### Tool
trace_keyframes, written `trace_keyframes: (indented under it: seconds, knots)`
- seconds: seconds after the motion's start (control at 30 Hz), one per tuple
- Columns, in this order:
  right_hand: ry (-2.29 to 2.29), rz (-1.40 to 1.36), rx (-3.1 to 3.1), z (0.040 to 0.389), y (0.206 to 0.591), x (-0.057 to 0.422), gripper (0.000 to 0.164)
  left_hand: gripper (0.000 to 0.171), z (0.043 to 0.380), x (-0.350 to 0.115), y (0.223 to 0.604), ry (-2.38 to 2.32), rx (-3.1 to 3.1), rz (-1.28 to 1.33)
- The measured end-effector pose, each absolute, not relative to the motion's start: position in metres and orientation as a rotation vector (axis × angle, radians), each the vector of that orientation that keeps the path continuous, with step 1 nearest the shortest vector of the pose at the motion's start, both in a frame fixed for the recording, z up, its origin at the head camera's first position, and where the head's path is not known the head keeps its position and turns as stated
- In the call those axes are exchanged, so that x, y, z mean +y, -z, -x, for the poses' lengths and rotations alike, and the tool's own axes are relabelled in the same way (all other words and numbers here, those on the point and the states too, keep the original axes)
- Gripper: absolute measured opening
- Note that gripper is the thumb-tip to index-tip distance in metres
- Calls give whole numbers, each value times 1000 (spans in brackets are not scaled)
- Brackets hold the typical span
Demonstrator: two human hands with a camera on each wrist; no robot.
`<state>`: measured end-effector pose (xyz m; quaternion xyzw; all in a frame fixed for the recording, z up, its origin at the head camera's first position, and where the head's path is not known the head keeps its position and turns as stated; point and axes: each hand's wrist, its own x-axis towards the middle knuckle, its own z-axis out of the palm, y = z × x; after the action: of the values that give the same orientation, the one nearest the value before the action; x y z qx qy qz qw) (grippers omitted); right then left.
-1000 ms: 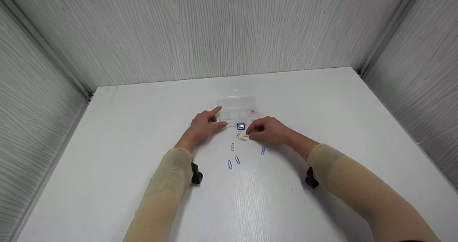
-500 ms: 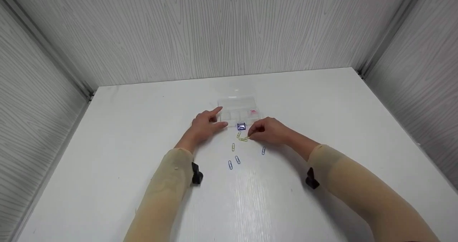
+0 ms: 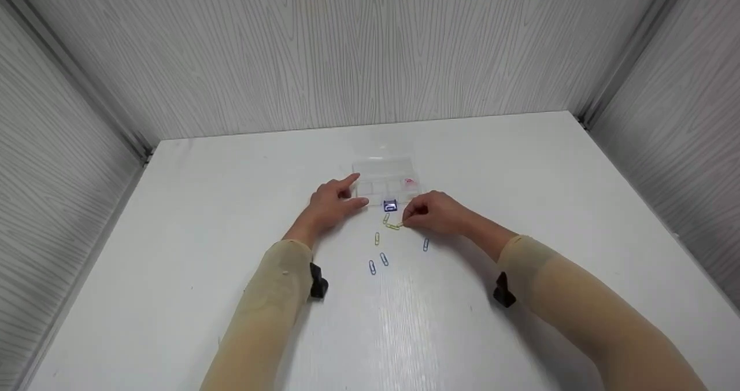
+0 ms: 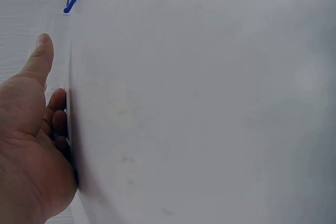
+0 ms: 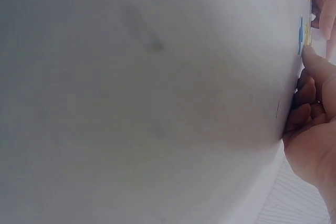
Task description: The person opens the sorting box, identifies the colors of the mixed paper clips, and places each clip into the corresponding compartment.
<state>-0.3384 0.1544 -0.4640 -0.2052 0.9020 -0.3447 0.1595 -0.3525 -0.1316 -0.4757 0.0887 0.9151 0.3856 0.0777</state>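
Note:
A clear plastic compartment box (image 3: 376, 187) lies at mid-table with its lid raised toward the back and a blue latch (image 3: 390, 205) at its front. My left hand (image 3: 335, 203) is at the box's left side, index finger and thumb extended along its edges. My right hand (image 3: 435, 213) pinches a yellow paper clip (image 3: 400, 225) between thumb and index finger, just in front of the box. Two more yellow paper clips (image 3: 392, 227) lie end to end beside it; whether they are linked I cannot tell. The right fingertips hide part of the held clip.
Another yellow paper clip (image 3: 377, 239) lies nearer me. Two blue paper clips (image 3: 384, 259) sit in front of it, and a third blue paper clip (image 3: 426, 244) is below my right hand. Something small and pink (image 3: 409, 182) is in the box's back right compartment.
The yellow paper clip in my right hand has swung and shifted slightly toward me, its end now at the neighbouring clip. My left hand stays in place.

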Motion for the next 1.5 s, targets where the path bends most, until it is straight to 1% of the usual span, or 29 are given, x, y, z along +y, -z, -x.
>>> trace_keyframes:
  seconds: [0.17,0.43,0.67,1.0,1.27,1.5]
  knots:
    - [1013,562,2569,338,464,156,7,75,352,-132,475,-1171,2734,-263]
    - [1106,524,2520,337,463,162,4,75,352,-132,476,-1167,2733,-271]
    - [1168,517,2496,336,457,165,5,76,349,-132,475,-1193,2725,-268]
    - [1221,600,2633,344,441,162,6,74,351,-131,478,-1182,2739,-271]
    - [1313,471,2665,359,437,159,11,75,348,-131,477,-1196,2719,-241]
    - [1322,394,2698,367,442,159,12,75,349,-131,476,-1190,2728,-252]
